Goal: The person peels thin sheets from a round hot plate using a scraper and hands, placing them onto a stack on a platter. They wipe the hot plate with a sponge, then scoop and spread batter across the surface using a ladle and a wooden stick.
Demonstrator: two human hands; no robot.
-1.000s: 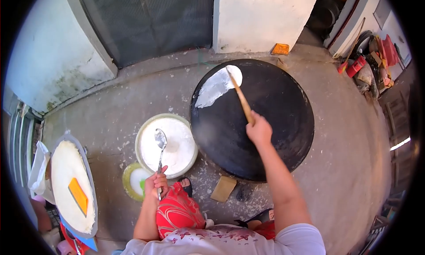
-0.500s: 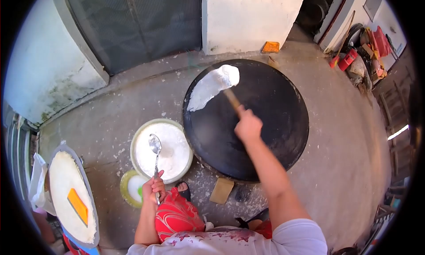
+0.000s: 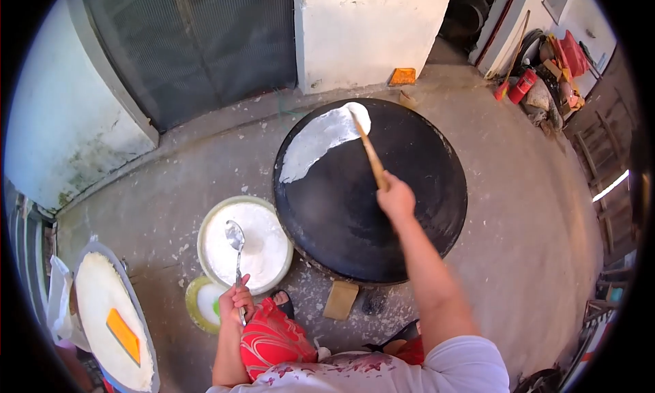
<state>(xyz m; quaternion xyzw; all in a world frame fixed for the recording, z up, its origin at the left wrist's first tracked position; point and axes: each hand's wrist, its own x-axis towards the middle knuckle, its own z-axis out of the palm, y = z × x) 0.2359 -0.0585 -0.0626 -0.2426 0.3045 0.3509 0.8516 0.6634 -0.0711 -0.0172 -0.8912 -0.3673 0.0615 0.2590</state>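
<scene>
My right hand (image 3: 397,196) grips the wooden handle of a batter spreader (image 3: 369,151) over a wide round black griddle (image 3: 382,229). The spreader's far end rests in white batter (image 3: 317,142), which lies as a curved streak on the griddle's upper left; the end itself is partly hidden by batter. My left hand (image 3: 237,299) is closed round the handle of a long metal spoon (image 3: 235,235). The spoon's bowl is over a pale basin (image 3: 200,246) holding white powder or batter, I cannot tell which.
A yellow-green bowl (image 3: 193,311) of white stuff stands beside the basin. At left, a round stack of pale flat sheets (image 3: 102,290) carries a yellow-orange strip (image 3: 123,336). A tan block (image 3: 340,300) lies before the griddle. Clutter (image 3: 546,86) leans by the far right wall.
My right hand has moved slightly right and down, and the spreader handle now stands steeper. The batter streak has widened and grown longer. My left hand still holds the spoon above the basin.
</scene>
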